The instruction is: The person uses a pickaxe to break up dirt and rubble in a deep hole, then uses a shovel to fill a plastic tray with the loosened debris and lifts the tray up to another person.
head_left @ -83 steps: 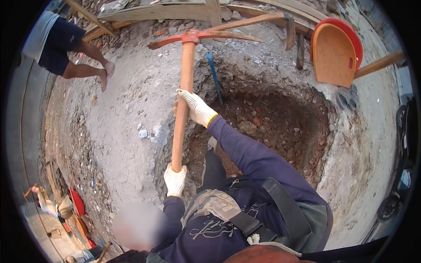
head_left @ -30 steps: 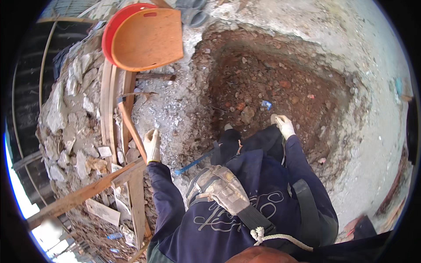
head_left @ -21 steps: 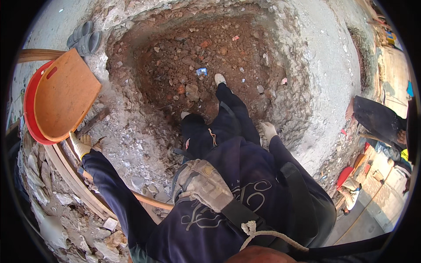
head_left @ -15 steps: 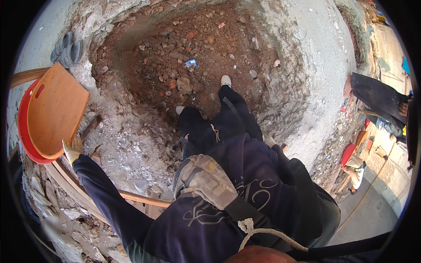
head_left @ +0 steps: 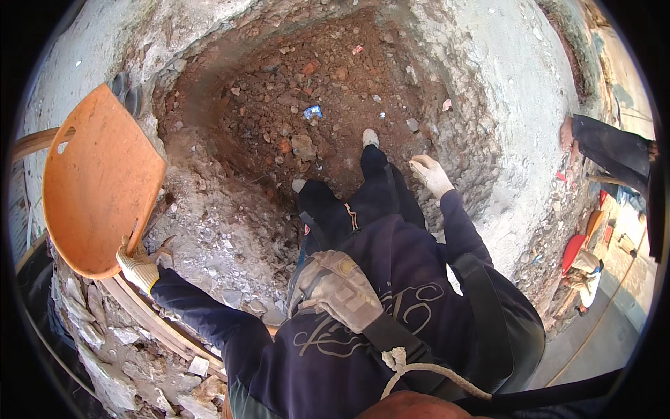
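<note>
Left: orange scoop (head_left: 101, 185) is standing tilted, now partly covering the grey shoes (head_left: 132, 101) on its far side; the red one earlier showing behind it is no longer showing. Left hand (head_left: 139, 269) is clamping the scoop's near right edge. Middle: pit (head_left: 272, 112) is lying beyond the legs. Right: right hand (head_left: 433, 176), mostly hidden earlier, is now showing over the pit's edge, fingers curling; cannot tell whether tips are meeting.

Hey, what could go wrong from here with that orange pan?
The orange pan might tip or twist, since the left hand grips it at one edge, away from its cut-out handle hole. Footing could also shift: a pale shoe stands in the pit among loose-looking stones.
</note>
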